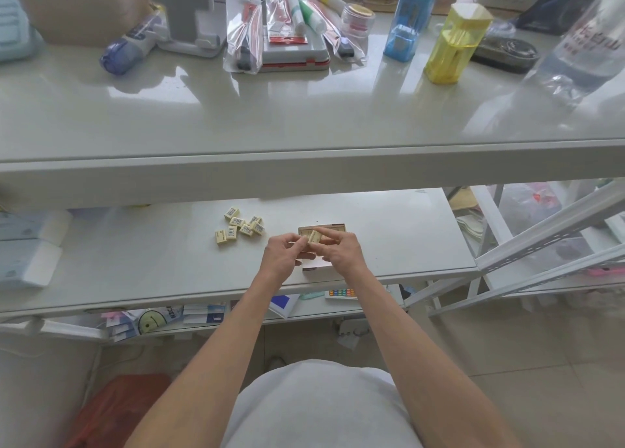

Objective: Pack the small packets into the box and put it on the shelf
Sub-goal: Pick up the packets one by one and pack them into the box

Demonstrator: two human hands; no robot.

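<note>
Box [323, 265] open on the lower shelf [389, 231], near its front edge, mostly hidden under both hands; a pale row of packets shows inside along its far wall, number not countable. One packet [315, 236] is held above the box, tilted, pinched between the thumb and fingers of the right hand [338, 250]; the left hand [284, 253] meets it from the other side, fingertips curled in and touching the packet's left end (whether it truly grips or only steadies, cannot tell). Loose pile [240, 226] of cream packets with barcode labels lies on the same shelf, left of the box and apart from it: nine counted, some touching or overlapping, so the count may be off by one. Upper shelf [304, 119] carries two clear plastic dispensers standing upright side by side, one blue [407, 21], one yellow [455, 43], each with contents too blurred to name. A small round jar [357, 20] with a gold lid sits left of the blue one. Clear bags [270, 21] of pens and markers lie heaped over a flat white tray [297, 57]. A plastic bottle [588, 45] stands at the far right.
</note>
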